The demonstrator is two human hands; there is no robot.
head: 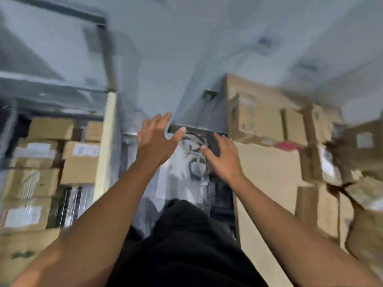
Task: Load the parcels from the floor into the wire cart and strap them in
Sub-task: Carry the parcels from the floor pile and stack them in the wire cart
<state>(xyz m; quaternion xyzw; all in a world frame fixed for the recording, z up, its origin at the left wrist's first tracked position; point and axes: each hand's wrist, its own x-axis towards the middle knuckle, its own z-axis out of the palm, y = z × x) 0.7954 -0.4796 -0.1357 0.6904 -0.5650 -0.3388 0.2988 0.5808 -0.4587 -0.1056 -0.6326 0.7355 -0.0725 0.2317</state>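
The picture is heavily motion-blurred. My left hand (154, 138) and my right hand (222, 158) are stretched out in front of me, fingers spread, holding nothing. Between and below them lies a white printed bag or parcel (186, 162) with dark loop shapes on it, in a narrow gap. Brown cardboard parcels (49, 168) are stacked behind a metal frame on the left. More cardboard boxes (267, 114) are piled on the right. A wire cart cannot be made out clearly.
A pale upright post (107, 146) and grey metal bars (51, 85) stand at the left. A tall flat cardboard sheet (267, 193) flanks my right side. Grey floor or wall (186, 48) spreads ahead. My black clothing (182, 245) fills the lower middle.
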